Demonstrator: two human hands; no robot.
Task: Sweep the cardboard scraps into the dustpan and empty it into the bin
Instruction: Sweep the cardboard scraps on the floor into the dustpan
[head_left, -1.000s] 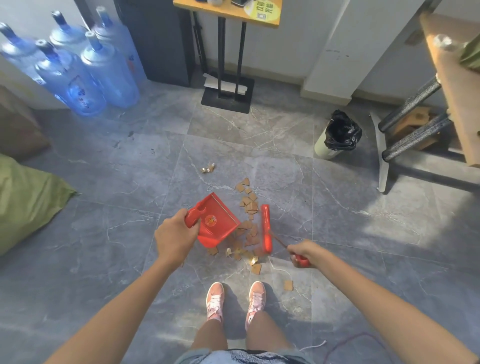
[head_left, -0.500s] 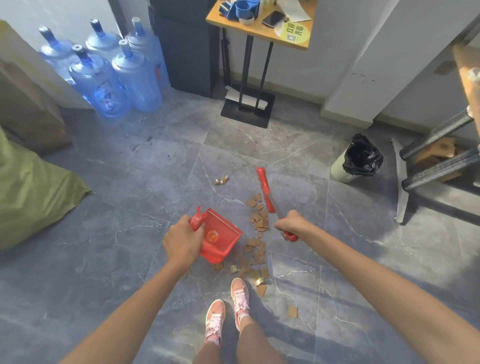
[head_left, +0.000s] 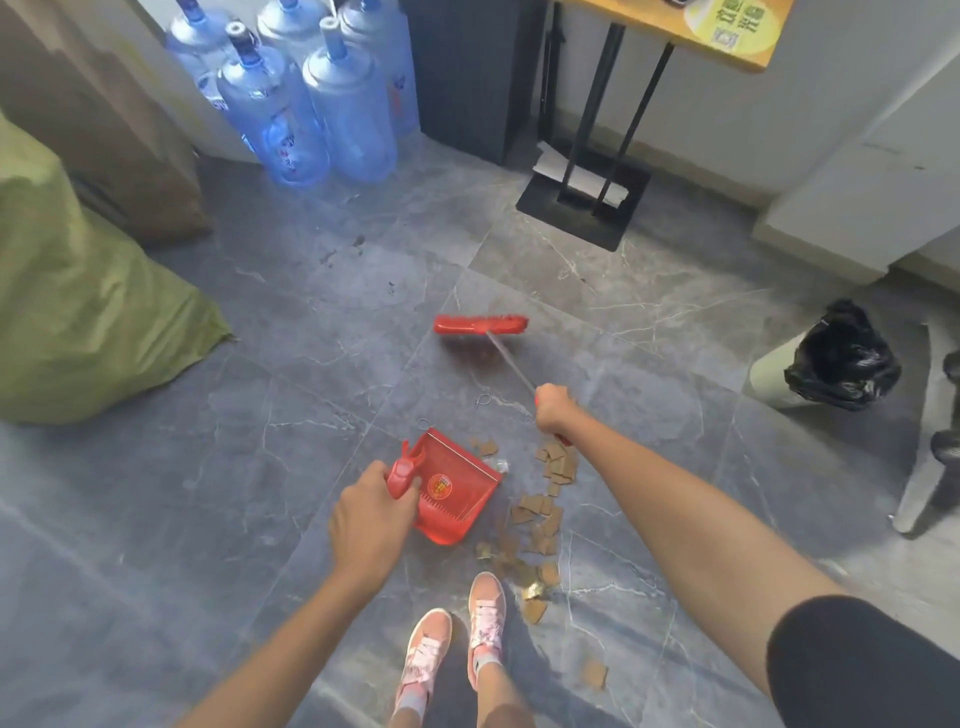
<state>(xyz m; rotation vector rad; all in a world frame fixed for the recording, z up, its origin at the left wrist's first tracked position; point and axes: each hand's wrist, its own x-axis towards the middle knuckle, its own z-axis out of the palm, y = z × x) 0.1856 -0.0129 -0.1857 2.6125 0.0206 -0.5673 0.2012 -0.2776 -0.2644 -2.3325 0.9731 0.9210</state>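
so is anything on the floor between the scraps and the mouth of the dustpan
Nothing visible blocks them. The cardboard scraps lie right beside the open edge of the dustpan, with only bare floor between. The broom head is farther away, beyond the pile.

The right hand (head_left: 555, 410) hides the broom (head_left: 480, 325) grip; its bristles blur.
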